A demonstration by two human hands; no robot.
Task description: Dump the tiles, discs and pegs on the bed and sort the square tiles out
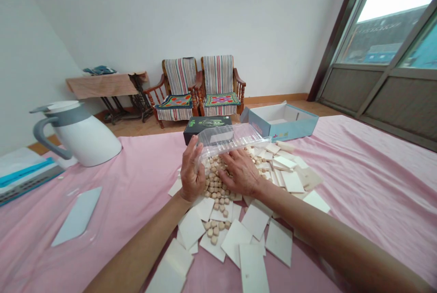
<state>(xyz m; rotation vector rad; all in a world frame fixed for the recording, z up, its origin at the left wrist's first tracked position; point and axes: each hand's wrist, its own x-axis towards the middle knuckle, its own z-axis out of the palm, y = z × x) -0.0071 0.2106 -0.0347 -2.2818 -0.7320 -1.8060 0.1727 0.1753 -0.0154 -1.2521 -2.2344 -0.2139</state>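
My left hand [191,170] grips the left end of a clear plastic tray [244,136], which is tilted up on its side. My right hand [241,172] lies with fingers spread on a heap of small wooden beads [214,183] at the tray's near edge; its fingertips are partly hidden by the plastic. The beads spill toward me over flat pale square tiles [235,240]. More tiles [292,181] lie in a loose pile to the right of my right hand. Whether my right fingers touch the tray cannot be made out.
Behind the tray stand a black box [191,131] and an open blue box [293,131]. A white and grey jug [90,140] is at the left, near a clear package with a pale card [78,215] and a blue-white box [30,181]. The pink cloth [362,183] has folds.
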